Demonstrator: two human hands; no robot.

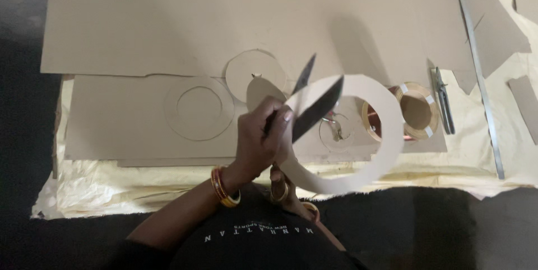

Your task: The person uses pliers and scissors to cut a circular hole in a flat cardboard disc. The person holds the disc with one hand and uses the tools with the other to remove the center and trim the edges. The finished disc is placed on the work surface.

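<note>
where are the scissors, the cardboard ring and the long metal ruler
scissors (316,107): head view, on the lower dark blade
cardboard ring (392,135): head view, on the right side of the band
long metal ruler (479,74): head view, midway along the strip

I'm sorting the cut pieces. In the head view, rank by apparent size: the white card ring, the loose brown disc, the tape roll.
1. White card ring, though held nearer the camera, so unsure.
2. Loose brown disc and tape roll: look alike.
</note>
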